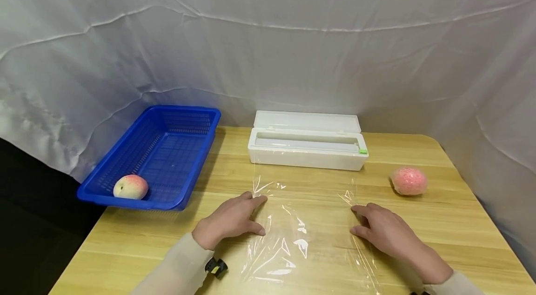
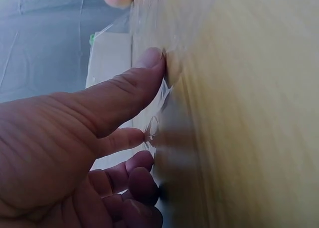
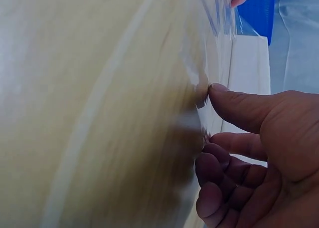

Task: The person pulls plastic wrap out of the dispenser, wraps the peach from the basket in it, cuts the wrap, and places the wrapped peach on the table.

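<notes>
A clear sheet of cling film (image 1: 289, 239) lies over the table's front middle, running from a white cling film box (image 1: 307, 159) whose lid stands raised at the back. My left hand (image 1: 230, 220) touches the film's left edge, thumb and index fingertip apart on it. On the opposite edge, my right hand (image 1: 387, 232) presses the film with thumb and index fingertip, also spread apart. Both wrist views show the remaining fingers of the left hand (image 2: 75, 143) and right hand (image 3: 269, 143) loosely bent close to the tabletop. Small creases gather in the film at the fingertips.
At the left stands a blue plastic basket (image 1: 201, 160) with a peach (image 1: 130, 187) in its near corner. A pink round object in a netlike wrap (image 1: 409, 181) sits at the right. Grey cloth (image 1: 293, 62) hangs behind the wooden table (image 1: 452, 220).
</notes>
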The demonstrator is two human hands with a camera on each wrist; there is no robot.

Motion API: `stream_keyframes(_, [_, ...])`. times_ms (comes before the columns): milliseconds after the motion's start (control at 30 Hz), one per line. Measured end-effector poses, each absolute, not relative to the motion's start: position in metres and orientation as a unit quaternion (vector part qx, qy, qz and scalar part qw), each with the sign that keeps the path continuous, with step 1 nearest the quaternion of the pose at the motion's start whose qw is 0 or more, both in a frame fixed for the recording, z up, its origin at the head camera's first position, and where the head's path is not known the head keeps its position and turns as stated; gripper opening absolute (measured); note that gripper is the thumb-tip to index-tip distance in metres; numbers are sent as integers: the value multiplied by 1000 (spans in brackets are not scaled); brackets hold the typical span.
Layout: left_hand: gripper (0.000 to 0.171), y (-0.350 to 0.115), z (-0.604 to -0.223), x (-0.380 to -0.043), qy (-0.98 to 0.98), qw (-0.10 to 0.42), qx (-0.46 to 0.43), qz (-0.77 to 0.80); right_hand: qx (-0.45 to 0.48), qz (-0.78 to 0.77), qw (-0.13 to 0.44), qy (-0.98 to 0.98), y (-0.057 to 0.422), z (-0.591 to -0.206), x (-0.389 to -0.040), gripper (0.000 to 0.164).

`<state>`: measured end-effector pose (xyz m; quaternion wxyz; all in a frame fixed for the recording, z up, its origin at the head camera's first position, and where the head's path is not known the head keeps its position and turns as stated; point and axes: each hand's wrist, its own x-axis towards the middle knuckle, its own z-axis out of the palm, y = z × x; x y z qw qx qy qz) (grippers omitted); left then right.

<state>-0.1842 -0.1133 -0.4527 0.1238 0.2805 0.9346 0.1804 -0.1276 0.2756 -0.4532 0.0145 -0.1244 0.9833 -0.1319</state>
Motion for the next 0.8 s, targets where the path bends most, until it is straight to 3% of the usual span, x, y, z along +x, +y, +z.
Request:
stream_keyframes(233, [81, -114, -450, -185, 933, 110, 290, 185, -118, -139, 9, 983, 275, -451, -128, 38])
stream_keyframes(600, [89, -112, -450, -185, 938, 116, 277, 172, -115, -138, 19, 984, 272, -454, -133, 47])
stream_keyframes(800, [72, -113, -446, -185, 938, 109, 287, 161, -119, -133, -1, 984, 273, -454, -133, 41])
